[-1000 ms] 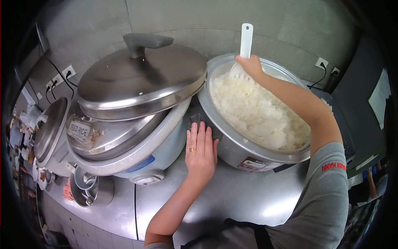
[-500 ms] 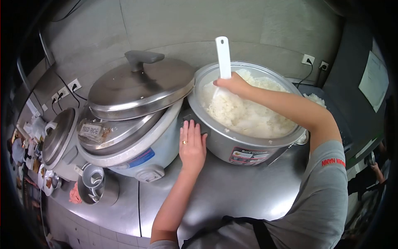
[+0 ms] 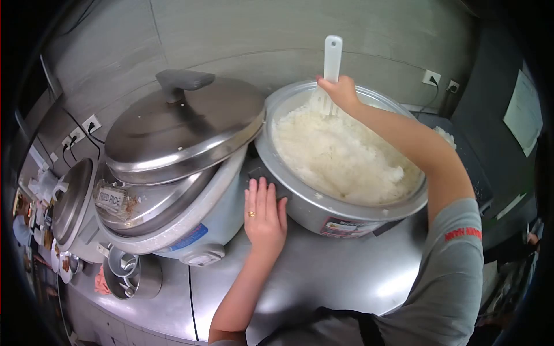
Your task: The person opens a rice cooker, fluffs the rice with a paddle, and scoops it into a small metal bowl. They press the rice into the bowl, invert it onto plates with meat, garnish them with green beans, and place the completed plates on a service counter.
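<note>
A large grey rice cooker stands uncovered on the steel counter, filled with steaming white rice. Near its far left rim, my right hand is closed around a white rice paddle. The paddle stands almost upright, and the lower end of its blade dips into the rice. My left hand lies flat against the cooker's left side, fingers stretched out and pointing up; a ring is on one finger.
Left of the cooker stands another rice cooker with a metal lid tilted on top and a "FRIED RICE" label. A metal pot with ladles sits in front. Farther left is a third cooker. Wall sockets are behind.
My right hand has moved the paddle up and back toward the far rim, exposing more of its blade. My left hand stays against the cooker. The view has shifted slightly.
</note>
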Action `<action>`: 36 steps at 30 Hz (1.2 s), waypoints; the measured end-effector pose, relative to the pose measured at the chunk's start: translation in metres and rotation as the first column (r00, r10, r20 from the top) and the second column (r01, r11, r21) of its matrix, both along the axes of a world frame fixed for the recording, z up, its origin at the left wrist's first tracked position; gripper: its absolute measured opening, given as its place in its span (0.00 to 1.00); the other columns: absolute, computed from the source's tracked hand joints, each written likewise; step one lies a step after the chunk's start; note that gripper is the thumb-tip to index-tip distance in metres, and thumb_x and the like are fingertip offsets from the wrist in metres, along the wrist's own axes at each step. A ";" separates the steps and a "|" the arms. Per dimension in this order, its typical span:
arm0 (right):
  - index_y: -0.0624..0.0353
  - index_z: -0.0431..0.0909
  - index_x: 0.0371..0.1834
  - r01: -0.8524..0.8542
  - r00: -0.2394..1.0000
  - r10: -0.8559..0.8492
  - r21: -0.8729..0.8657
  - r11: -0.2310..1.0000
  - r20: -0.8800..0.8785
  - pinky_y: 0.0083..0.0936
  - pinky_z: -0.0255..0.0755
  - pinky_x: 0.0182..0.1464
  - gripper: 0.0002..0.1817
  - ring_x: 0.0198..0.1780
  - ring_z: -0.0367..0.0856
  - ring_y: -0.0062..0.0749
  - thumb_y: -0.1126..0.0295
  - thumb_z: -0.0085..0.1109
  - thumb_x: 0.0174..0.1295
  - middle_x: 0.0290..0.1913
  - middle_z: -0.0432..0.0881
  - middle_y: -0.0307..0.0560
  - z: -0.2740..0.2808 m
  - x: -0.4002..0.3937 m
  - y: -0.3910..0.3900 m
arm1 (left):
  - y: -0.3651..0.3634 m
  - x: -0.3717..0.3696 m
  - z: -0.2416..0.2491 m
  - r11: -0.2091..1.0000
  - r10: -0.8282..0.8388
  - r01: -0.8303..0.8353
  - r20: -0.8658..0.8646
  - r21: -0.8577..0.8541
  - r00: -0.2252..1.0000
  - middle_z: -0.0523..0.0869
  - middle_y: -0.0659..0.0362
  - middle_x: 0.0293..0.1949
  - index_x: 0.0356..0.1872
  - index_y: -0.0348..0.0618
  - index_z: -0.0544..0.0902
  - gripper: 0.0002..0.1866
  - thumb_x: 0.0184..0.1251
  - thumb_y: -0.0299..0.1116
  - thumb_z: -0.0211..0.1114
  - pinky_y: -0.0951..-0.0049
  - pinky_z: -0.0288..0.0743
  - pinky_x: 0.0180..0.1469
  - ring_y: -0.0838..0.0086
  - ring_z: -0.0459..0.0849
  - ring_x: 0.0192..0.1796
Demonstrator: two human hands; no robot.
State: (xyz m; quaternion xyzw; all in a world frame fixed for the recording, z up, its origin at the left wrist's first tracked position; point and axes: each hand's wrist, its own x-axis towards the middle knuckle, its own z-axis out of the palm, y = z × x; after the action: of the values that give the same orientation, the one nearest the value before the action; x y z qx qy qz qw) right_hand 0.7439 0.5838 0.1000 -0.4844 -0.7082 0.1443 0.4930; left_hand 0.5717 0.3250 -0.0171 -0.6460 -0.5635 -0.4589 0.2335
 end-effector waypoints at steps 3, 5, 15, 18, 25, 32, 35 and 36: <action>0.68 0.79 0.26 0.031 0.996 -0.035 0.048 0.998 0.083 0.30 0.72 0.30 0.26 0.25 0.80 0.38 0.50 0.59 0.44 0.22 0.79 0.56 -0.017 -0.022 0.041 | 0.003 -0.003 -0.003 1.000 -0.012 0.012 0.006 0.007 1.000 0.75 0.47 0.51 0.45 0.32 0.75 0.19 0.51 0.28 0.64 0.56 0.65 0.57 0.52 0.70 0.58; 0.70 0.79 0.26 -0.015 0.999 0.016 -0.024 1.000 0.038 0.28 0.71 0.30 0.25 0.26 0.80 0.35 0.52 0.60 0.45 0.22 0.80 0.54 -0.024 -0.035 0.055 | 0.003 -0.001 -0.004 0.999 -0.041 0.040 0.029 0.008 0.999 0.75 0.47 0.51 0.45 0.32 0.75 0.18 0.51 0.27 0.64 0.56 0.65 0.58 0.52 0.69 0.58; 0.70 0.77 0.28 -0.436 0.874 0.313 -0.315 0.843 -0.371 0.23 0.69 0.25 0.18 0.24 0.76 0.26 0.60 0.59 0.50 0.25 0.78 0.46 -0.023 -0.075 -0.033 | 0.003 0.000 -0.003 0.999 -0.025 0.025 -0.001 0.020 1.000 0.75 0.47 0.51 0.44 0.31 0.75 0.17 0.52 0.26 0.62 0.55 0.65 0.57 0.51 0.69 0.58; 0.68 0.77 0.29 -0.473 0.877 0.376 -0.395 0.787 -0.301 0.23 0.68 0.26 0.19 0.25 0.75 0.24 0.58 0.60 0.50 0.25 0.77 0.44 -0.008 -0.070 -0.054 | 0.004 -0.003 -0.002 0.999 -0.024 0.025 -0.026 0.047 0.999 0.75 0.47 0.50 0.43 0.31 0.75 0.17 0.52 0.27 0.63 0.55 0.66 0.57 0.52 0.70 0.58; 0.62 0.75 0.25 -0.519 0.843 0.534 -0.363 0.774 -0.064 0.20 0.63 0.28 0.15 0.26 0.68 0.21 0.59 0.61 0.49 0.23 0.72 0.38 0.010 -0.054 -0.088 | 0.003 -0.003 -0.001 0.998 -0.024 0.026 -0.029 0.060 0.999 0.76 0.47 0.49 0.43 0.31 0.75 0.16 0.52 0.26 0.62 0.56 0.66 0.57 0.52 0.70 0.57; 0.61 0.74 0.21 -0.554 0.794 0.608 -0.385 0.738 0.024 0.21 0.63 0.31 0.14 0.27 0.68 0.20 0.60 0.61 0.48 0.22 0.73 0.38 0.014 -0.038 -0.109 | 0.002 -0.002 -0.001 0.999 -0.002 0.005 -0.051 0.046 0.999 0.75 0.46 0.50 0.43 0.31 0.76 0.16 0.54 0.29 0.62 0.56 0.67 0.57 0.52 0.71 0.57; 0.61 0.75 0.18 -0.587 0.726 0.674 -0.386 0.711 0.139 0.20 0.63 0.30 0.12 0.27 0.70 0.20 0.63 0.60 0.47 0.21 0.73 0.38 0.031 -0.028 -0.125 | 0.002 -0.003 0.000 0.999 -0.011 0.014 -0.057 0.051 0.998 0.75 0.46 0.50 0.43 0.31 0.76 0.15 0.54 0.29 0.62 0.56 0.66 0.57 0.52 0.71 0.56; 0.61 0.75 0.18 -0.595 0.703 0.697 -0.417 0.687 0.145 0.20 0.64 0.31 0.11 0.27 0.70 0.20 0.64 0.60 0.47 0.20 0.73 0.38 0.037 -0.024 -0.134 | 0.001 -0.003 0.001 0.999 -0.009 0.011 -0.054 0.048 0.998 0.76 0.46 0.50 0.43 0.31 0.76 0.16 0.54 0.29 0.62 0.56 0.66 0.57 0.52 0.71 0.56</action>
State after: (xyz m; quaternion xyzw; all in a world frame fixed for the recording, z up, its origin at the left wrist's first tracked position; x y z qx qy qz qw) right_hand 0.7202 0.4499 0.1367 -0.2928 -0.8626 0.3565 0.2076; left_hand 0.5690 0.3260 -0.0159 -0.6552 -0.5425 -0.4559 0.2619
